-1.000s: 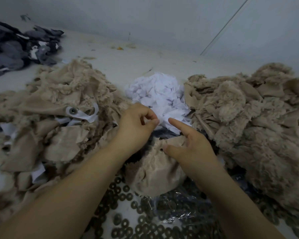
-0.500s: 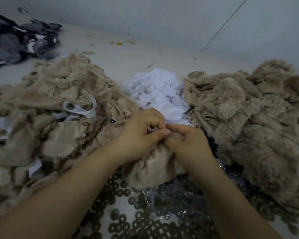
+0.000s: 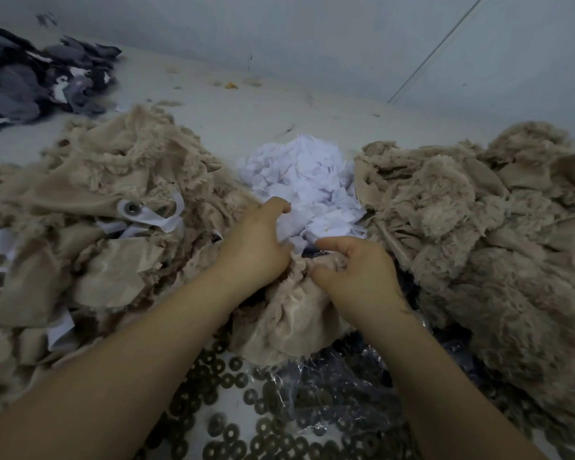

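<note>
On a pale work surface [image 3: 246, 127], a heap of dark grey fabric offcuts [image 3: 30, 81] is lying at far left. Beside it is sitting a mound of beige plush fabric pieces [image 3: 97, 194] fitted with white backing patches. The person's left hand [image 3: 256, 247] is curling its fingers down into the near edge of a pile of white fabric scraps [image 3: 312, 180]; whether it is gripping anything there cannot be told. Just right of it, the small beige plush fabric piece [image 3: 292, 320] is lying at centre. It is partly covering a crumpled clear plastic bag [image 3: 329, 393] and scattered brown ring-shaped washers [image 3: 226, 436]. The right hand [image 3: 359, 273] is pinching the piece's gathered top edge between thumb and curled fingers. A second mound of beige fluffy pieces [image 3: 478, 244] is filling the right. The piece is looking light, limp and soft, likely to sag wherever unsupported, its pile side probably a little slippery. The bunched rim is appearing the surest place to take hold.
</note>
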`<control>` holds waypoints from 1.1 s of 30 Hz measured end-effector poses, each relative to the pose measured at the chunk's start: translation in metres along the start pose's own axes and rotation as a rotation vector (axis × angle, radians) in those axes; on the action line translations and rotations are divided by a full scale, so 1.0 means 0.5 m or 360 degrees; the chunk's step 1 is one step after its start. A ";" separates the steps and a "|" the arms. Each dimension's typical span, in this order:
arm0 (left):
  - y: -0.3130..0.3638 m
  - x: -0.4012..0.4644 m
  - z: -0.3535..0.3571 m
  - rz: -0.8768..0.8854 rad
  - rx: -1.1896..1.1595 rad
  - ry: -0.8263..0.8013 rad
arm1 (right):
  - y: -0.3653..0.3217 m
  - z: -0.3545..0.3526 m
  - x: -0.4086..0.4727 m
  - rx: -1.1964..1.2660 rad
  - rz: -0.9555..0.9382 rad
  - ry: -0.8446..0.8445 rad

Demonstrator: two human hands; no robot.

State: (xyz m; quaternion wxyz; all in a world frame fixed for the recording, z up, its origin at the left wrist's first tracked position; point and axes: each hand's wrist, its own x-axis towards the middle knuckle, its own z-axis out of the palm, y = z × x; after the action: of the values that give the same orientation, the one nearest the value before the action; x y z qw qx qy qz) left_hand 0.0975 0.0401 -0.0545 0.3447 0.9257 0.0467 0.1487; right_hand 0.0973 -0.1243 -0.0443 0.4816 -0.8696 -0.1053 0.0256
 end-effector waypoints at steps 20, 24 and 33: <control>0.040 -0.016 -0.042 0.0445 -0.0389 -0.0403 | -0.013 -0.005 0.023 0.0314 -0.0203 0.0012; 0.039 -0.012 -0.039 0.0414 -0.0437 -0.0273 | -0.013 0.001 0.024 0.0390 -0.0059 0.0118; 0.003 0.013 -0.030 0.0219 -0.0303 0.0438 | 0.003 -0.013 0.009 0.0369 0.0010 0.0254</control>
State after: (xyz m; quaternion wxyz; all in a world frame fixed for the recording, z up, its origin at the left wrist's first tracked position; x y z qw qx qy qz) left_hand 0.0992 0.0495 -0.0409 0.4102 0.8608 0.0155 0.3009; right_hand 0.1031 -0.1295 -0.0417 0.5856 -0.8078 -0.0603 -0.0301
